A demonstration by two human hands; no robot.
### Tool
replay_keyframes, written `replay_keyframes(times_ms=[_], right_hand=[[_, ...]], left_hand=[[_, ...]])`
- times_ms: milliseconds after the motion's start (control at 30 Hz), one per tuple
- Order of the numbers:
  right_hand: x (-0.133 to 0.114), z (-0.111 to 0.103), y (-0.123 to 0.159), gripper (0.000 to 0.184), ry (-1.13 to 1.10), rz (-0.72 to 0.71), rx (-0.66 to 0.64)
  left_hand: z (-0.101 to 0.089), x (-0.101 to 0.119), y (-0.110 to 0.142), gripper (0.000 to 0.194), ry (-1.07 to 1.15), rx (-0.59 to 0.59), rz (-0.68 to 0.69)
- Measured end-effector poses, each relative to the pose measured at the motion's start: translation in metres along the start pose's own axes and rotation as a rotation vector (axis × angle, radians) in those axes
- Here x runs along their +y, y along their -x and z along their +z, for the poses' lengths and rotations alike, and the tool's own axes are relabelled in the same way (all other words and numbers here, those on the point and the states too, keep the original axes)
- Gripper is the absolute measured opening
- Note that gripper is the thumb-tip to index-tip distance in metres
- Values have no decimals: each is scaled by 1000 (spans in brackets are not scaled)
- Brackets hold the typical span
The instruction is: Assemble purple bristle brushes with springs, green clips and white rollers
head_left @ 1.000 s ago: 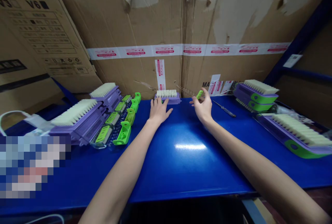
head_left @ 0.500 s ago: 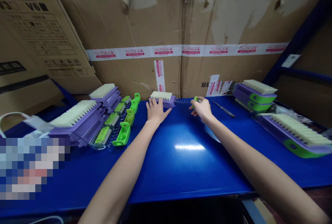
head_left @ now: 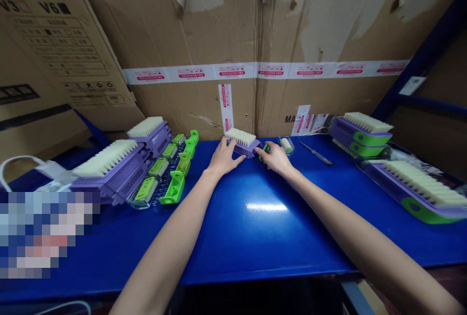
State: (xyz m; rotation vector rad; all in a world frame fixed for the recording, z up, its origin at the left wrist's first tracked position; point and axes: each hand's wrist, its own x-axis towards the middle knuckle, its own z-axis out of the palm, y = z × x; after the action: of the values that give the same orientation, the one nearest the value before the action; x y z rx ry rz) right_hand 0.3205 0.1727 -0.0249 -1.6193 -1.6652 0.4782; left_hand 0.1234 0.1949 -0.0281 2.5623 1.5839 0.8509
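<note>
A purple brush (head_left: 251,149) with rows of cream bristles stands at the back middle of the blue table, bristles up and turned at a slant. My left hand (head_left: 222,157) grips its left end, the thumb stretched along the near side. Close against the brush's right end, my right hand (head_left: 276,159) pinches a small green end cap (head_left: 267,148), partly hidden by the fingers. Whether the cap touches the brush I cannot tell. Just behind my right hand sits a clear piece (head_left: 286,145) with a whitish block and some green.
Stacked purple brushes (head_left: 109,162) stand at left, beside clear-and-green blocks (head_left: 158,166), coiled springs (head_left: 166,181) and green caps (head_left: 174,188). At right are a screwdriver (head_left: 316,153) and green-ended brushes (head_left: 419,183). Cardboard (head_left: 189,38) walls the back.
The brush has been turned and shifted right, with my left hand now gripping it. My right hand has brought the green cap left to its end, uncovering the clear piece.
</note>
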Motion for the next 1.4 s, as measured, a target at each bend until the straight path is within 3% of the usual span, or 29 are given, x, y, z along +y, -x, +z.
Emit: replay_keyframes(times_ms=[233, 333, 567, 800, 1067, 1200, 1400], right_hand=[[1, -9, 2, 67, 200, -38, 14], [0, -15, 4, 76, 321, -131, 25], [2, -17, 4, 77, 355, -278, -126], [7, -23, -2, 85, 369, -295, -136], [5, -11, 2, 83, 208, -248, -46], [2, -3, 5, 82, 116, -243, -64], [7, -9, 0, 60, 31, -204, -104]], left_hand=[[0, 1, 0, 41, -31, -10, 11], [0, 1, 0, 41, -62, -13, 7], [2, 0, 0, 43, -73, -6, 5], [2, -1, 0, 43, -55, -10, 9], [2, -1, 1, 43, -19, -4, 16], [3, -2, 1, 43, -29, -5, 21], [2, -1, 0, 43, -35, -13, 8]])
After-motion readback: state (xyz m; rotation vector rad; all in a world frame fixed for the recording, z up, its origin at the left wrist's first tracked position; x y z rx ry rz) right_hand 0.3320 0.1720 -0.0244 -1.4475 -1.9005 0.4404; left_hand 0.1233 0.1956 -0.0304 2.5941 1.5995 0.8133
